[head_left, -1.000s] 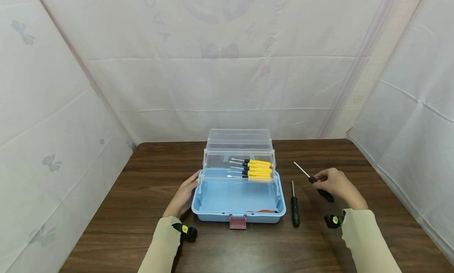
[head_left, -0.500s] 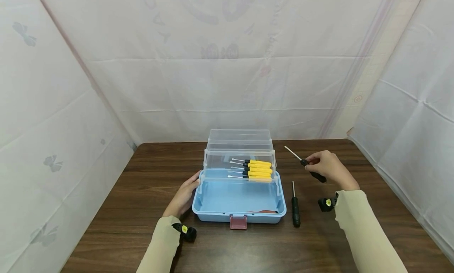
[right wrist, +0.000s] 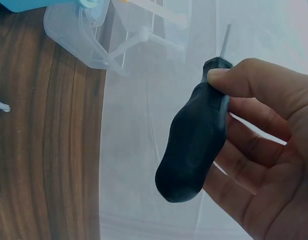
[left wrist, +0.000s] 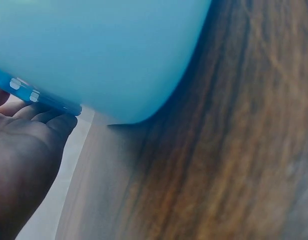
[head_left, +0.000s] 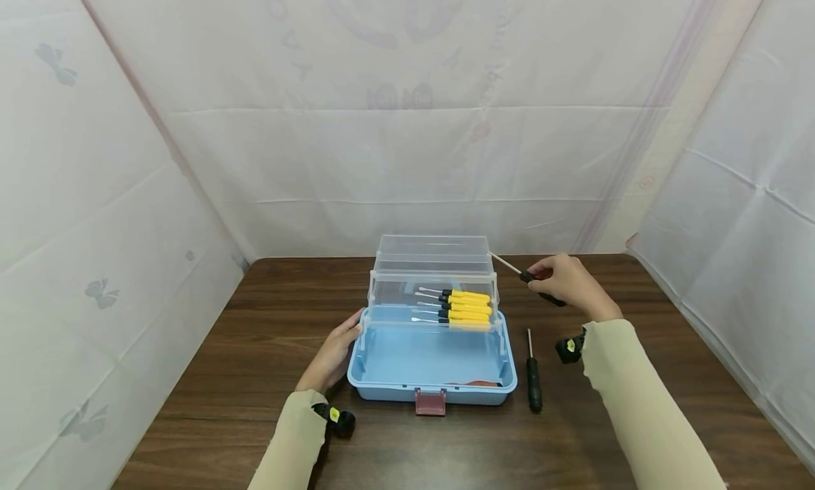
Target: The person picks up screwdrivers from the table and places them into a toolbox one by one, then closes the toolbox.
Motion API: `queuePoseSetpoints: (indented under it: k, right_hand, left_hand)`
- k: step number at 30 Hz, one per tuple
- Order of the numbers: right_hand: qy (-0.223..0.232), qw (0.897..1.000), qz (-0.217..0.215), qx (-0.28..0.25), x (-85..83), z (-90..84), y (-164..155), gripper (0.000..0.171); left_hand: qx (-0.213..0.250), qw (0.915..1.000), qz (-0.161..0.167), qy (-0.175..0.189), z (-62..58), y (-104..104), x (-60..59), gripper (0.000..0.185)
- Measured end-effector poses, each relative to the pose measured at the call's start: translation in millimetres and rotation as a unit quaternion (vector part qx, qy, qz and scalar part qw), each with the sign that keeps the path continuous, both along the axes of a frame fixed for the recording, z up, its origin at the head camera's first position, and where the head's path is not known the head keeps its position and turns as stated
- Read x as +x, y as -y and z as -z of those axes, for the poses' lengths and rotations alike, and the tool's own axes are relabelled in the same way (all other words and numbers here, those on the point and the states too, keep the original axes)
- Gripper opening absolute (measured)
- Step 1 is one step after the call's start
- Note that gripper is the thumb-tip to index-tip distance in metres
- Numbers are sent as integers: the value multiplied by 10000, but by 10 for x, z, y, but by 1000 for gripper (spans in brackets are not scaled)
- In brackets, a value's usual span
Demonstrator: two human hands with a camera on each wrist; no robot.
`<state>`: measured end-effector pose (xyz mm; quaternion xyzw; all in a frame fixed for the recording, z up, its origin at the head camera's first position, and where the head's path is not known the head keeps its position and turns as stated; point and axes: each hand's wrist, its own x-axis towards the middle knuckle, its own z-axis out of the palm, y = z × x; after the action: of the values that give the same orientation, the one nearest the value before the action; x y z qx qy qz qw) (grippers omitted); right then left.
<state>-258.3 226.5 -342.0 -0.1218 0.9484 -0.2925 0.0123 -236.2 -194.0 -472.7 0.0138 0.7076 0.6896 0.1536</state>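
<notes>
Dark wood table point(head_left: 191, 377), white sheet walls point(head_left: 414, 158); right hand point(head_left: 567, 281) grips screwdriver point(head_left: 538, 292), left hand point(head_left: 334, 352) flat against toolbox point(head_left: 433, 387).

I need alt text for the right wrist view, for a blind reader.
The right hand grips a black-handled screwdriver by its handle, thin metal shaft pointing up. Behind it are the clear plastic toolbox trays on a dark wooden table.

Four yellow screwdrivers point(head_left: 467, 305), two black screwdrivers point(head_left: 533, 384), one toolbox point(head_left: 382, 377).
</notes>
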Motion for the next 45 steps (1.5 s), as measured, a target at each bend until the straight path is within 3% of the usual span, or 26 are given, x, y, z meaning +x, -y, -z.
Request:
queuePoseSetpoints:
  k: [7, 16, 22, 45]
  right_hand:
    - [-199, 9995, -259, -36, -154, -76, 177, 29]
    - [11, 9994, -350, 49, -295, -207, 430, 31]
    - [-47, 9980, -635, 58, -388, -264, 506, 23]
    - [-108, 9923, -1097, 573, -650, -226, 897, 24]
  left_hand:
    - [51, 10000, 27, -14, -5, 14, 8, 51]
    - [128, 9999, 26, -73, -3, 22, 20, 51]
    - [211, 9997, -14, -78, -5, 9, 26, 51]
    - [256, 9996, -37, -128, 10, -14, 47, 51]
